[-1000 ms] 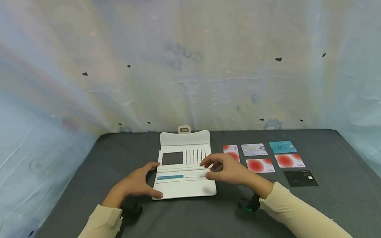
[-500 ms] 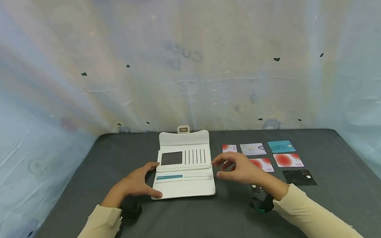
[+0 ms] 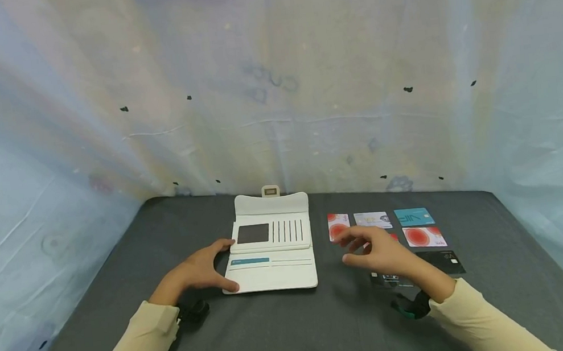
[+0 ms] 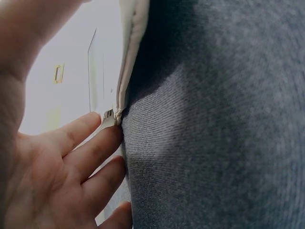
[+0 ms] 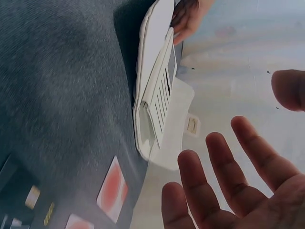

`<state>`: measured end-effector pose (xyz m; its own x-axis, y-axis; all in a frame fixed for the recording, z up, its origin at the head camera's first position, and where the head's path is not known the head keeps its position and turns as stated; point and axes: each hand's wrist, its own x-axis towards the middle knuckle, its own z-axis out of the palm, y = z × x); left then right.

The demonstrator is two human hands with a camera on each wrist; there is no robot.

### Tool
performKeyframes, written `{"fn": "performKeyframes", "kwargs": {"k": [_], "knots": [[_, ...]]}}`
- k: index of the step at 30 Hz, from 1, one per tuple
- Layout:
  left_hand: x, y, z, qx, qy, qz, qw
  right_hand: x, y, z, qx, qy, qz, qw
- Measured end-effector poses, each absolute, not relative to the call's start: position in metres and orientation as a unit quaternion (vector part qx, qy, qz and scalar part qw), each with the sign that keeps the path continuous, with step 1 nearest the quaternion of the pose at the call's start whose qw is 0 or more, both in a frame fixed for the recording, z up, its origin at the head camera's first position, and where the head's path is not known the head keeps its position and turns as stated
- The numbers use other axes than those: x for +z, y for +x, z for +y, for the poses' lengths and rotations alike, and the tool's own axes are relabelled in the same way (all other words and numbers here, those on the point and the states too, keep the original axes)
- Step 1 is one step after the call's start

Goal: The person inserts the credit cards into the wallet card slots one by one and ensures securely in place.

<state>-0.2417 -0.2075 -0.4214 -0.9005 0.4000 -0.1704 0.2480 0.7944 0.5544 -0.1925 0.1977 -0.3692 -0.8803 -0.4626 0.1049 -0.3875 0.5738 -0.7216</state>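
White leather-look folding wallet, unfolded just to the right of your left hand and well apart from your right hand. Your left hand is spread along its side edge, thumb at the near corner and a fingertip farther up; it touches without closing round anything, a placing that likely steadies the panels while leaving their faces uncovered. Your right hand hangs with loosely bent fingers, thumb apart from the fingertips, and grips nothing.

Ahead of your left thumb, a blue-green plastic card shows only as a strip, the rest presumably tucked into its pocket. Farther from you lie a dark rectangular window and a row of narrow card slots. The pale clasp tab points away from both hands, which probably leaves the pockets accessible.

Around your right hand, cards lie flat on the dark grey cloth: beyond its fingers, a red-and-white card and a silver card; to its right, a teal card, another red-and-white card and a black card. Their spacing suggests that each may be lifted singly.
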Motion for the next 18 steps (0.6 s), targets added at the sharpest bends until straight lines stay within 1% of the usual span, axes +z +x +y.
{"fn": "performKeyframes", "kwargs": {"k": [7,18], "knots": [[-0.421,-0.241,-0.205,0.262,0.165,0.941,0.137,-0.369,-0.186,0.219,-0.381,-0.228,0.896,0.034],[-0.418,-0.239,-0.204,0.266,0.162,0.940,0.139,-0.372,-0.175,0.250,-0.377,-0.230,0.896,0.045]]}}
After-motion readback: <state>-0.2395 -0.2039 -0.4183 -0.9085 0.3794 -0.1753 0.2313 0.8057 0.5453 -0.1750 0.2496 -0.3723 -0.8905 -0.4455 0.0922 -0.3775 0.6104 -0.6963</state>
